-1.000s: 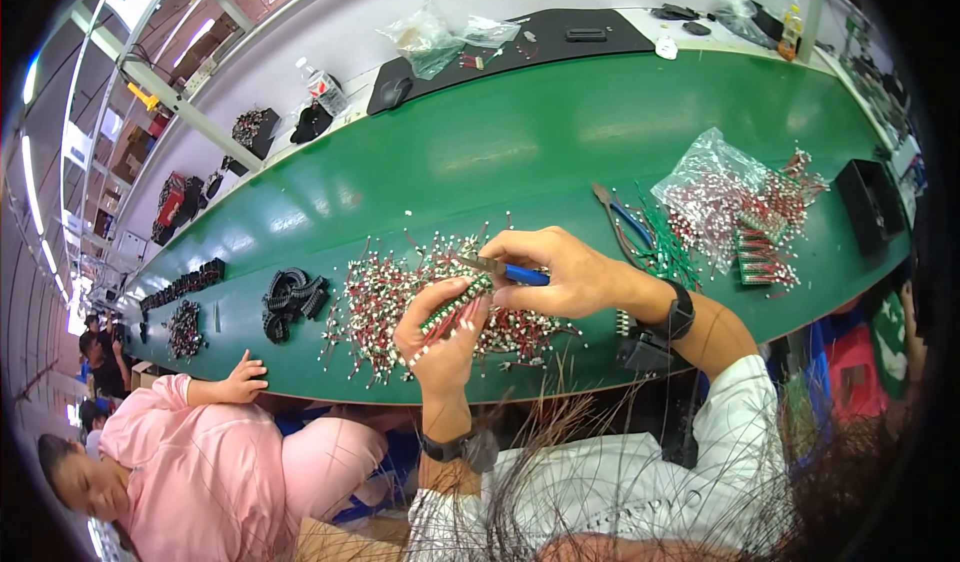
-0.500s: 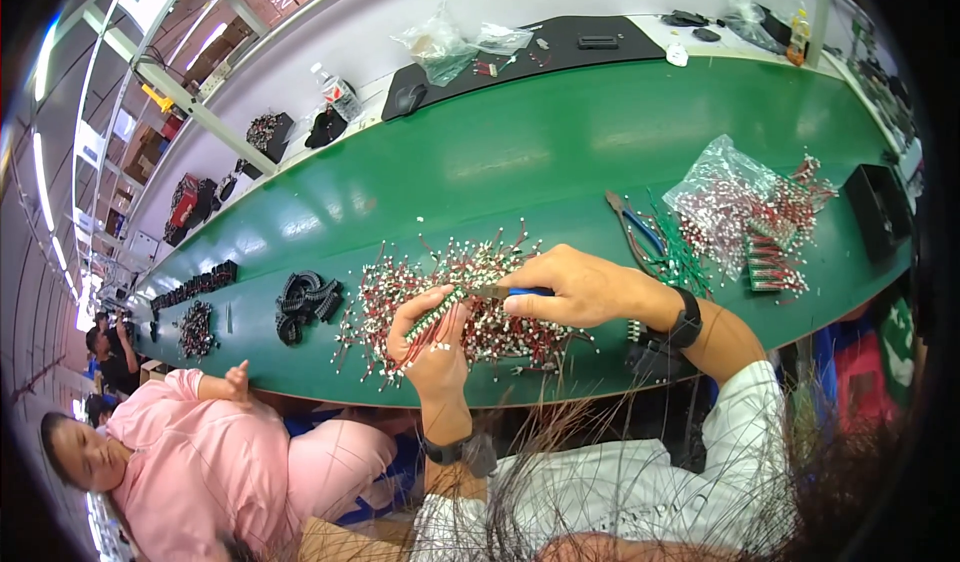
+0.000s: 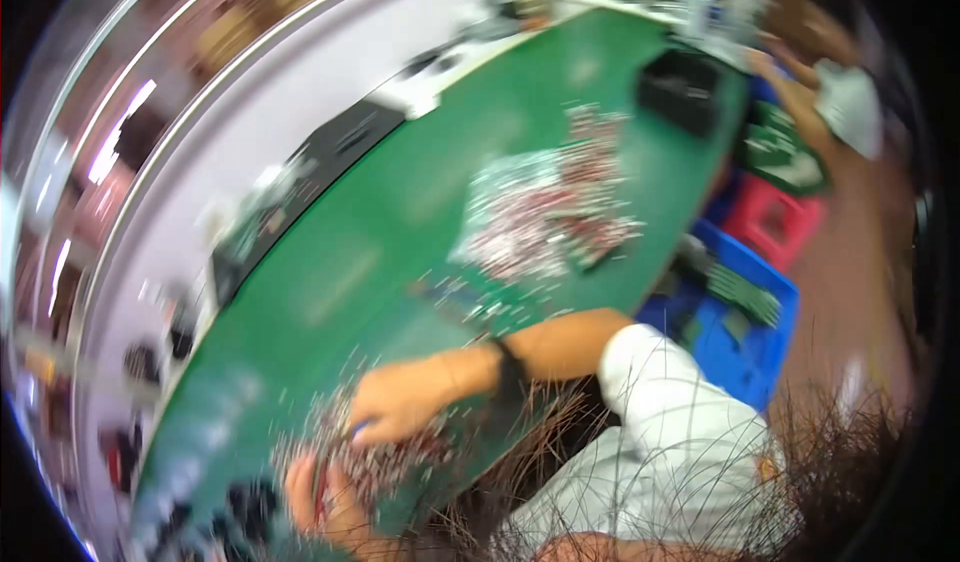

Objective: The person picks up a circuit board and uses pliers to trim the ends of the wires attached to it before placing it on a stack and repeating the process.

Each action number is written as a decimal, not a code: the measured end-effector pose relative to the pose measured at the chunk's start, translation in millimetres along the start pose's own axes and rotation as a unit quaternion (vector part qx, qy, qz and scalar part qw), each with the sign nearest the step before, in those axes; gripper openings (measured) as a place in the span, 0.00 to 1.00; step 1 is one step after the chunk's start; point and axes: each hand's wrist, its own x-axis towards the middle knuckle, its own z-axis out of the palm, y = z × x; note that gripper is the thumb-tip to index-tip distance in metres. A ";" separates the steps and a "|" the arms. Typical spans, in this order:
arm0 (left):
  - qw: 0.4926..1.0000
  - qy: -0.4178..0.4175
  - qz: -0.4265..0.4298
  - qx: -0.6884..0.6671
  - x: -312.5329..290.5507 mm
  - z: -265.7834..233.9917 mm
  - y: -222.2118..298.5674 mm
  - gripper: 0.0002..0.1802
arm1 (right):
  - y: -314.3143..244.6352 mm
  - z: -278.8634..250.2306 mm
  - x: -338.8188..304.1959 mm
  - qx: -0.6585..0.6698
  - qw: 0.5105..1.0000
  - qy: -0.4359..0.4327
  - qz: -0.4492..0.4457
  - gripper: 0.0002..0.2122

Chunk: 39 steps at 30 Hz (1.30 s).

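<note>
Motion smears the whole view. My right hand (image 3: 410, 402) is closed, and the blue handle (image 3: 362, 426) of a hand tool shows under its fingers. Just below and left of it, my left hand (image 3: 338, 507) is bent around a piece with red wires (image 3: 320, 489); the earlier picture shows it as a green strip. Both hands are over a loose pile of red-wired pieces with white ends (image 3: 400, 474) on the green table (image 3: 330, 282). The tool's tip cannot be made out.
To the right lie a clear plastic bag (image 3: 510, 192) with more red-wired pieces, and green wires (image 3: 510, 302). A black box (image 3: 680, 92) stands at the far end. A blue crate (image 3: 770, 347) and a red stool (image 3: 775, 217) are beside the table. Black parts (image 3: 250, 507) lie lower left.
The view has swung to the right, so my hands now appear lower and farther left. The crate and stool have come into view; the person in pink has left it. Both hands remain close together.
</note>
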 end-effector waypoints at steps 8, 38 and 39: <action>0.984 -0.080 0.012 -0.161 25.6 115.1 -4.5 0.15 | 21.7 12.8 -7.7 -0.111 0.991 0.075 0.014 0.19; 0.935 0.069 -0.088 -0.336 -12.0 38.2 -23.3 0.14 | 13.2 -10.0 0.7 0.107 0.981 -0.118 0.111 0.20; 0.937 0.076 -0.087 -0.331 -14.5 34.7 -26.0 0.14 | 13.8 -6.3 3.5 0.107 0.981 -0.125 0.105 0.20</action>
